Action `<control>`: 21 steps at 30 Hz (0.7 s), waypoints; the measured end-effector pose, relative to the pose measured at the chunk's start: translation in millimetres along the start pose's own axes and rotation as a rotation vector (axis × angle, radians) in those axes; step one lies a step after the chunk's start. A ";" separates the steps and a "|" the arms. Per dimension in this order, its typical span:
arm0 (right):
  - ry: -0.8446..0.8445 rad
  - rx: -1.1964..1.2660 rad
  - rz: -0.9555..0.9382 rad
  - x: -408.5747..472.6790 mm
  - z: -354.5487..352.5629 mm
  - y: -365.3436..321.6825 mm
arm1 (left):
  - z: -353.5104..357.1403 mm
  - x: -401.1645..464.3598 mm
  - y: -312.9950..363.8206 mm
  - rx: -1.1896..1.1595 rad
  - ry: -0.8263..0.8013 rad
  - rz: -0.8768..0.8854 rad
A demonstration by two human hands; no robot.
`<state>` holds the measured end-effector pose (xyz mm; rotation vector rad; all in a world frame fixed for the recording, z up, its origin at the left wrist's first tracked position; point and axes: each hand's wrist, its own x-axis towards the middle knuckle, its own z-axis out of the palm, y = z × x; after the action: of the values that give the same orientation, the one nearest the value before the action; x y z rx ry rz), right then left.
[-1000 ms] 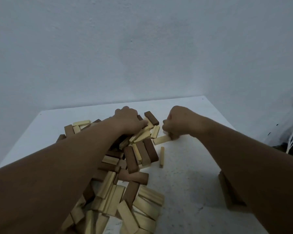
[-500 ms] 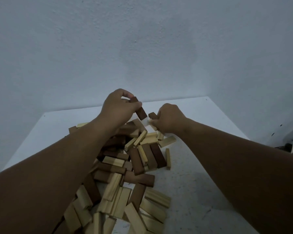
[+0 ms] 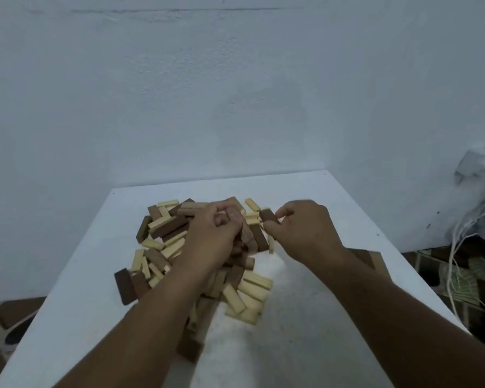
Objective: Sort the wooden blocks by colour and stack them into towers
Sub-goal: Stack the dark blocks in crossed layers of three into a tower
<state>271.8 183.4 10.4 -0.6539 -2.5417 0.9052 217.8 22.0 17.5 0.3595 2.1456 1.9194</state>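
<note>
A loose heap of wooden blocks [image 3: 168, 239], dark brown and pale yellow mixed, covers the middle of the white table [image 3: 333, 317]. My left hand [image 3: 210, 236] hovers over the heap's centre with its fingers closed around a brown block [image 3: 235, 217]. My right hand [image 3: 300, 231] is at the heap's right side and pinches another dark brown block [image 3: 268, 215] between thumb and fingers. A row of pale blocks [image 3: 248, 292] lies at the near right of the heap. One dark block [image 3: 125, 287] rests at the heap's near left edge.
A plain wall rises just behind the table. Bare table surface lies to the right of the heap and towards me. Off the right edge are white cords [image 3: 459, 247] and floor clutter; a brown wooden piece [image 3: 373, 259] shows behind my right forearm.
The view has shifted. My left hand came down from its raised position, brown block still in it. My right hand drew right with a dark block pinched.
</note>
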 end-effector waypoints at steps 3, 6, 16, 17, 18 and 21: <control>-0.049 -0.056 0.051 -57.6 -12.6 9.1 | 6.2 -43.0 -14.4 0.106 -0.022 0.011; -0.092 -0.133 0.082 -108.7 -14.9 26.0 | 12.8 -77.4 -28.6 0.265 -0.032 0.088; -0.051 0.035 0.080 -149.0 -19.5 59.5 | 33.1 -123.9 -65.3 0.475 -0.098 0.204; -0.058 0.056 0.085 -148.8 -19.5 62.4 | 34.7 -124.3 -67.2 0.483 -0.096 0.219; -0.074 0.048 0.086 -148.8 -19.0 65.9 | 36.1 -124.8 -68.4 0.495 -0.094 0.234; -0.085 0.081 0.030 -146.7 -16.1 74.9 | 39.4 -126.3 -70.7 0.567 -0.045 0.291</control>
<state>423.3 164.6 -53.5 -0.6442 -2.5595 1.0618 348.3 8.6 -55.2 0.8461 2.6983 1.3592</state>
